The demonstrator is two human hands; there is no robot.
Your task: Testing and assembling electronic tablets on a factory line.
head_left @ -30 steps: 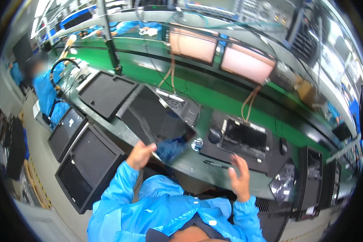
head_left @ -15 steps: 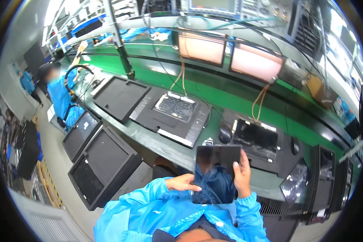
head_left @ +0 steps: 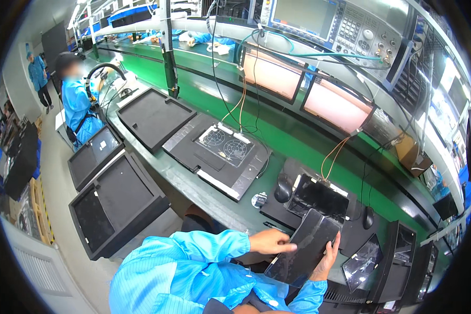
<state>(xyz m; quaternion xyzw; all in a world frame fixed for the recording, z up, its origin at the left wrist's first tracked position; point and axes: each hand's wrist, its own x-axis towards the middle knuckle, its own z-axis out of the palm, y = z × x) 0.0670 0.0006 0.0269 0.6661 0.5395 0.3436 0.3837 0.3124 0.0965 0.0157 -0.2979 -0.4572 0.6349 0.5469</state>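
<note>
Panel, dark and glossy (head_left: 304,252), tilted at worktop's near edge, right of centre. Right hand (head_left: 325,260): fingers closed on its right edge. Left hand (head_left: 269,242): reaches across, fingers curled at left edge; cannot tell if gripping. Worktop (head_left: 193,191) green-grey, black trays (head_left: 156,116) left. Farther: two pinkish screens (head_left: 337,102); far left, blue-coated person (head_left: 78,102).

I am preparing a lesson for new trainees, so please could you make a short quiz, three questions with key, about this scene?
1. Choose: the right hand holds the edge of (a) a cup, (b) a dark flat panel, (c) a screwdriver.
2. True or false: the sleeves of the person holding it are yellow.
3. Count: how many black computer mice are visible?

Key: 1: b. 2: false, the sleeves are blue. 3: two.
</note>
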